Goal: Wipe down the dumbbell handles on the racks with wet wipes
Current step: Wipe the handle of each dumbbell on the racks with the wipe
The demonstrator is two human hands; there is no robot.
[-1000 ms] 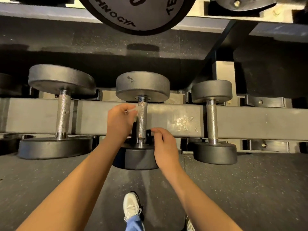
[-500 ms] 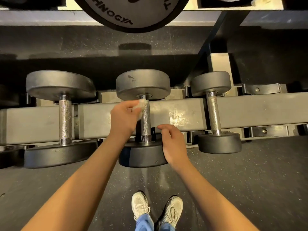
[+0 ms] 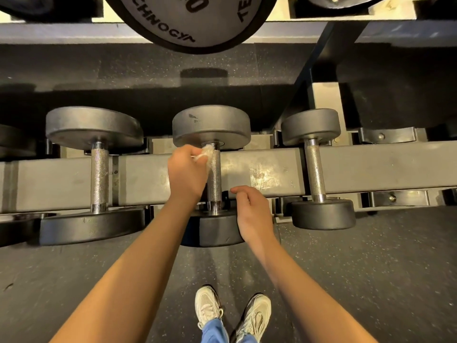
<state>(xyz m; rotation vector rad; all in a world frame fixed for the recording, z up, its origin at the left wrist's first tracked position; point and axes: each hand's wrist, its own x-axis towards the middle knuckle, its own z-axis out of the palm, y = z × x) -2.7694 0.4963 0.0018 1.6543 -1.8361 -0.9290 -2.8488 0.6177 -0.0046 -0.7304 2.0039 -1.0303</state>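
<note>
One wet wipe (image 3: 206,153) pressed to the middle dumbbell (image 3: 214,179) of three.
Behind the two hands, one grey rack beam (image 3: 371,169) carrying all three: left dumbbell (image 3: 99,174) well left of the left hand (image 3: 186,173), right dumbbell (image 3: 314,169) right of the right hand (image 3: 252,214). Left hand curled round the crumpled wet wipe at the handle's far end. Right hand loosely curled, holding nothing, just beside the near head.

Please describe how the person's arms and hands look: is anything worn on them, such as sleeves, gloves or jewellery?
The left forearm and right forearm are bare to the picture's edge; no sleeve shows. The left hand and right hand have no gloves, and no watch, bracelet or ring is visible.
</note>
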